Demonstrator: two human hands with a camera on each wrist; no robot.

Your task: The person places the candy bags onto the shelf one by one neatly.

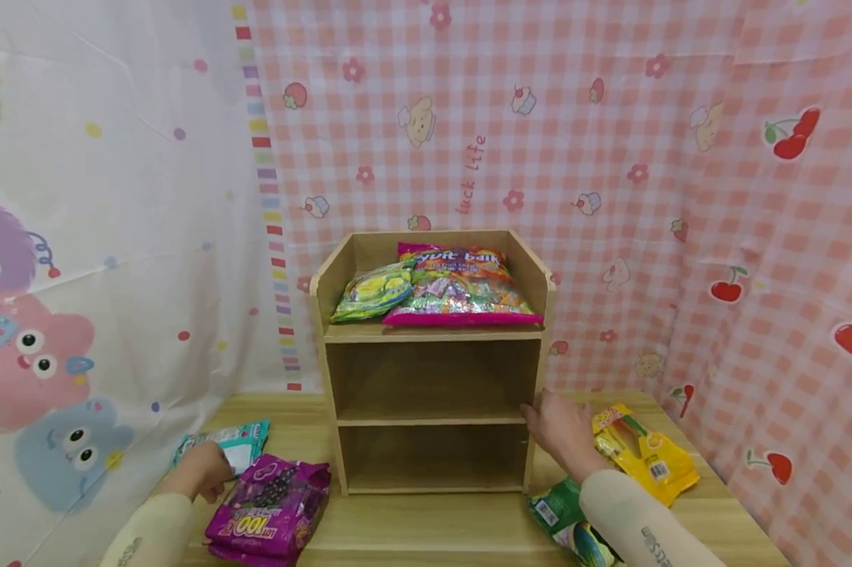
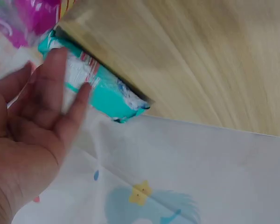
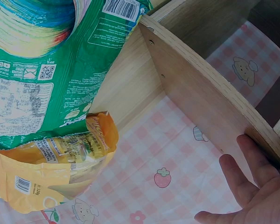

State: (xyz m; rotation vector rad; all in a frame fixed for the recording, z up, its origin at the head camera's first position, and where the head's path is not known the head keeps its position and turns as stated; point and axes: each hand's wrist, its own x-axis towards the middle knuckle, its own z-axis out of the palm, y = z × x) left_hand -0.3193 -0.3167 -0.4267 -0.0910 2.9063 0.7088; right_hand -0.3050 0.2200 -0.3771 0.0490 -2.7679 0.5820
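Note:
A small wooden shelf (image 1: pixel 436 336) with three levels stands in the middle of the table. My right hand (image 1: pixel 564 433) is at its right side panel (image 3: pixel 196 88), the thumb at the front edge and fingers along the outer face, pinching the board. At the left, my left hand (image 1: pixel 201 470) hovers over a teal snack packet (image 1: pixel 245 445), its fingers loosely spread with nothing between them in the left wrist view. A purple bag with dark berries and "100" on it (image 1: pixel 270 512) lies just right of that hand.
On the shelf's top level lie a pink candy bag (image 1: pixel 464 287) and a smaller green-yellow bag (image 1: pixel 376 291). A yellow pouch (image 1: pixel 656 465) and a green bag (image 1: pixel 561 504), partly behind my right forearm, lie at the right. Patterned cloths (image 1: pixel 575 150) hang behind and beside the table.

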